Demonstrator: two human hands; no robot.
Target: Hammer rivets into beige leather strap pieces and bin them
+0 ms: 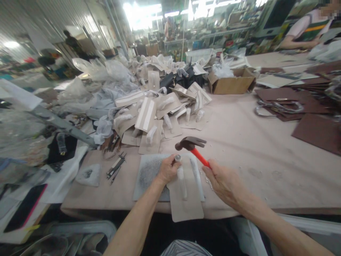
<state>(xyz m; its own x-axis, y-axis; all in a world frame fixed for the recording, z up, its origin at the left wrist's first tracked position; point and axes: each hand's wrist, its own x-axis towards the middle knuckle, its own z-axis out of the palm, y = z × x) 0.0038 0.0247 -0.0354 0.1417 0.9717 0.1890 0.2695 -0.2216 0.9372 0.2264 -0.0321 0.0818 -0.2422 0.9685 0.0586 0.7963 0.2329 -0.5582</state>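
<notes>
The right grip (223, 181) is closed around the red handle of a hammer (196, 150), fingers wrapped low on the shaft. The dark head is raised just above and to the right of the left grip (167, 170). The left grip is pinched shut on a small metal cylinder (177, 158), holding it upright with its lower end on a beige cut piece (186, 204). The hammer head is near the cylinder's top but not touching it.

The beige cut piece lies flat at the near edge of the bench (253, 156), its lower end hanging slightly past the edge. A pale wrapped strap (182, 183) runs down its middle from below the cylinder. The piece partly overlaps a grey speckled pad (147, 174), which lies under the left wrist.

To the left of the pad, a few dark hand tools (115, 168) rest on the bench. Beyond the hands sits a loose pile of similar beige pieces (157, 113), many with the same pale straps. Clear plastic bags (106, 71) are heaped behind and left of the pile. A cardboard box (231, 84) stands further back. Flat brown sheets (314, 131) are spread to the right. At the far right corner another person (306, 28) leans over the bench.
</notes>
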